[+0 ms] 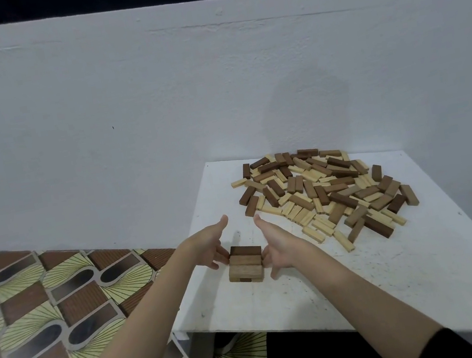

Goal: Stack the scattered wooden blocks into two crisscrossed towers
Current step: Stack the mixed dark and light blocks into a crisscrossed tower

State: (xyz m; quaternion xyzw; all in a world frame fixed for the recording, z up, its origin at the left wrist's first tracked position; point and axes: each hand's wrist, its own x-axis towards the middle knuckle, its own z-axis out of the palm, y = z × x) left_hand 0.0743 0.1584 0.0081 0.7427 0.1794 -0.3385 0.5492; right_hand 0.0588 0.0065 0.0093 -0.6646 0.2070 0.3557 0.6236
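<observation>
On the white worktop (324,286), near its left front edge, a low crisscrossed stack (245,263) sits between the left hand (212,245) and right hand (277,245), each grip released, straight fingers touching its sides. Scattered wooden blocks (324,192) lie heaped well behind, toward the wall.

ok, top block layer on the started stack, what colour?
Brown: the top layer of the stack runs darkest at the far block, lighter nearer. Head view, the only one.
</observation>
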